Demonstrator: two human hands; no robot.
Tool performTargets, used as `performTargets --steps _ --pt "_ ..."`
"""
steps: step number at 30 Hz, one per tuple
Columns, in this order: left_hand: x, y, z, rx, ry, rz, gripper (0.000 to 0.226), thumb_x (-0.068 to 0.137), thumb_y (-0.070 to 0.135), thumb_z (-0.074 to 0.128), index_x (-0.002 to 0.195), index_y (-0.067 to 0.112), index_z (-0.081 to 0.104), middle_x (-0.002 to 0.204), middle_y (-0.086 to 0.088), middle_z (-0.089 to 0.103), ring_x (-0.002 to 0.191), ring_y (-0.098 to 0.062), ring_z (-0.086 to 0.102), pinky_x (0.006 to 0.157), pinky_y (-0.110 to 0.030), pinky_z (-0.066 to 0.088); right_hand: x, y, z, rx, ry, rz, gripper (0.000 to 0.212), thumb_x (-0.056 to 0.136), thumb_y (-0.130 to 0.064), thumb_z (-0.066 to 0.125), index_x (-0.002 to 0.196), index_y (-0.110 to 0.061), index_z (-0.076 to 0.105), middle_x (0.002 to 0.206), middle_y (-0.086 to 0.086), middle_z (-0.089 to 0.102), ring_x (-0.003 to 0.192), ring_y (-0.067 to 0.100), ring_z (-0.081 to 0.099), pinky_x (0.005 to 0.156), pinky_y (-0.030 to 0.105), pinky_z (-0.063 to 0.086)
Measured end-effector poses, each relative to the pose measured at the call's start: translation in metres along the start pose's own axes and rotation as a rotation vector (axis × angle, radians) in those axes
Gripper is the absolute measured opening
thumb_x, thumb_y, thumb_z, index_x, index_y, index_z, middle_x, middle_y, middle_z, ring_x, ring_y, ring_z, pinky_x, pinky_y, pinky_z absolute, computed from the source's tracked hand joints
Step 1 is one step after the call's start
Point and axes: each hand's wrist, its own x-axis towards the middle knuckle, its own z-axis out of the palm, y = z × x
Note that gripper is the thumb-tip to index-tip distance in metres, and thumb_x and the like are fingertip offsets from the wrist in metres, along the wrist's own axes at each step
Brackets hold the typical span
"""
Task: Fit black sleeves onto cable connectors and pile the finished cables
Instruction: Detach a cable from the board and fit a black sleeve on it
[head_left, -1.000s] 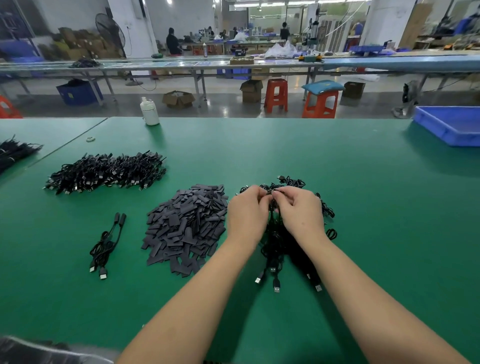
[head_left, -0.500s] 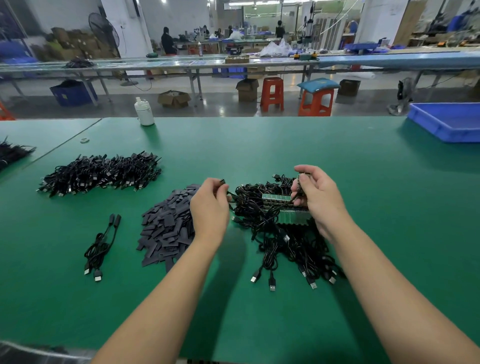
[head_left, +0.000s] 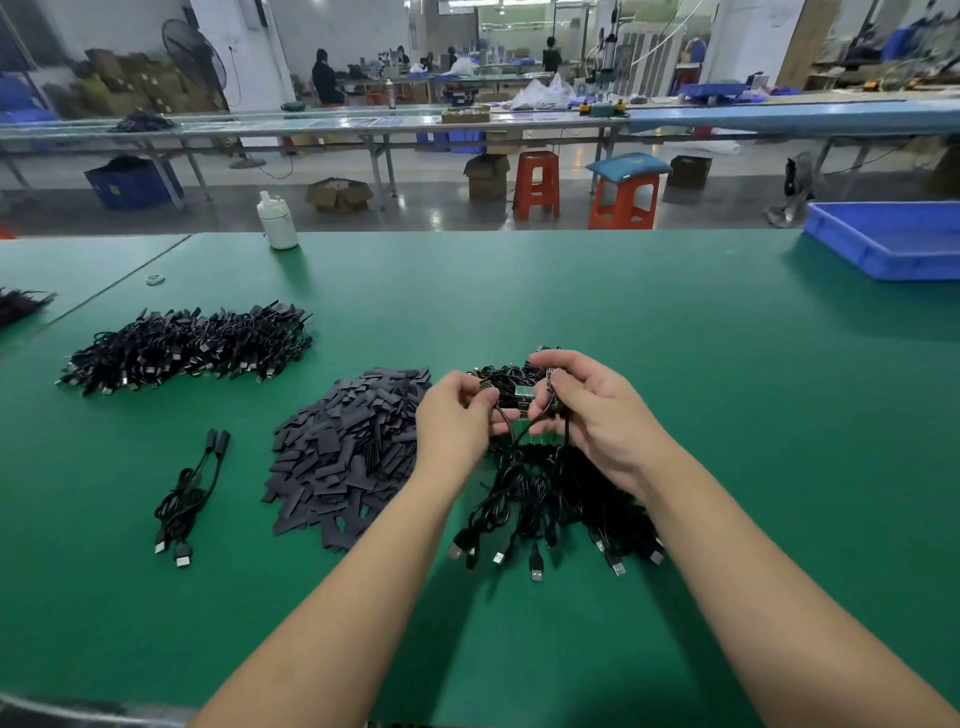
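Observation:
A heap of flat black sleeves (head_left: 353, 447) lies on the green table, just left of my hands. A bundle of black cables (head_left: 545, 499) with small green connector boards and USB plugs lies under my hands. My left hand (head_left: 457, 421) pinches a cable end between thumb and fingers. My right hand (head_left: 597, 415) grips another cable end close beside it, above the bundle. Two cables with sleeves on them (head_left: 189, 493) lie apart at the left. A large pile of black cables (head_left: 192, 345) sits at the far left.
A white bottle (head_left: 278, 221) stands at the table's far edge. A blue tray (head_left: 893, 239) sits at the far right. A small ring (head_left: 154, 279) lies near the seam to the neighbouring table, where more black cables (head_left: 21, 304) lie.
My hands, which had spread apart over the bundle half a second ago, have come back together, each holding a cable end. The piles have not moved.

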Motion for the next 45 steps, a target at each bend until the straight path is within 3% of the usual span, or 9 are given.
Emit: performTargets --steps 7,12,16,19,25,32,35,40,45 --pt "0.003 -0.006 0.002 -0.096 0.024 -0.118 0.009 0.102 0.012 0.047 0.095 0.008 0.043 0.100 -0.015 0.063 0.060 -0.032 0.072 0.047 -0.031 0.056 0.003 -0.008 -0.003 0.218 0.038 0.003 0.026 0.105 -0.006 0.038 0.120 -0.009 0.060 0.070 0.002 0.056 0.062 0.013 0.056 0.056 0.023 0.048" --pt "0.021 -0.020 -0.015 -0.413 0.173 -0.292 0.021 0.105 0.008 0.037 0.122 -0.003 0.040 0.110 -0.019 0.056 0.070 -0.031 0.074 0.052 -0.030 0.058 -0.001 -0.011 -0.017 0.415 0.051 0.046 0.027 0.103 -0.007 0.038 0.118 -0.009 0.060 0.069 0.002 0.053 0.062 0.013 0.054 0.056 0.022 0.049" --pt "0.027 -0.022 -0.021 -0.495 0.222 -0.341 0.019 0.107 0.013 0.034 0.122 0.004 0.037 0.110 -0.019 0.057 0.068 -0.030 0.074 0.051 -0.034 0.058 -0.005 -0.009 -0.025 0.222 0.071 0.062 0.027 0.104 -0.007 0.040 0.118 -0.010 0.062 0.071 0.002 0.054 0.063 0.013 0.055 0.056 0.024 0.053" --pt "0.025 -0.019 -0.016 -0.449 0.153 -0.373 0.026 0.108 0.020 0.027 0.127 0.004 0.035 0.110 -0.020 0.060 0.071 -0.031 0.074 0.051 -0.038 0.058 -0.005 -0.004 -0.022 0.059 0.062 0.079 0.026 0.106 -0.008 0.039 0.119 -0.011 0.062 0.072 0.002 0.056 0.065 0.013 0.058 0.061 0.030 0.057" --pt "0.008 -0.016 -0.005 -0.282 -0.096 -0.443 0.028 0.109 0.024 0.023 0.121 0.002 0.035 0.108 -0.027 0.062 0.078 -0.032 0.073 0.057 -0.045 0.060 -0.003 0.001 -0.014 0.052 0.001 0.082 0.025 0.106 -0.009 0.040 0.118 -0.012 0.061 0.070 0.002 0.055 0.069 0.013 0.059 0.078 0.042 0.060" --pt "-0.003 -0.009 -0.003 -0.408 -0.327 -0.506 0.020 0.109 0.019 0.026 0.112 0.002 0.037 0.097 -0.032 0.067 0.071 -0.035 0.072 0.059 -0.039 0.060 -0.004 0.005 -0.013 0.047 -0.027 0.082 0.025 0.106 -0.008 0.039 0.120 -0.011 0.060 0.071 0.001 0.054 0.070 0.012 0.057 0.085 0.047 0.059" --pt "-0.007 -0.010 -0.002 -0.379 -0.432 -0.522 0.024 0.109 0.021 0.027 0.103 0.004 0.043 0.092 -0.027 0.070 0.077 -0.033 0.071 0.066 -0.040 0.060 -0.005 0.006 -0.010 0.064 -0.049 0.091 0.026 0.106 -0.008 0.040 0.117 -0.012 0.062 0.072 0.002 0.054 0.071 0.013 0.057 0.078 0.042 0.061" --pt "-0.013 -0.016 0.000 -0.356 -0.439 -0.526 0.032 0.108 0.019 0.034 0.133 -0.001 0.032 0.092 -0.024 0.062 0.075 -0.034 0.066 0.075 -0.058 0.058 -0.003 0.000 -0.010 0.241 -0.081 0.052 0.025 0.104 -0.005 0.040 0.118 -0.006 0.061 0.071 0.005 0.052 0.071 0.016 0.057 0.084 0.045 0.058" --pt "-0.017 -0.017 -0.011 -0.496 -0.498 -0.622 0.026 0.107 0.020 0.036 0.125 0.002 0.040 0.098 -0.025 0.066 0.085 -0.041 0.069 0.058 -0.046 0.061 -0.002 -0.004 -0.015 0.260 -0.009 0.047 0.025 0.105 -0.005 0.039 0.118 -0.005 0.061 0.070 0.005 0.052 0.069 0.016 0.054 0.084 0.046 0.058"
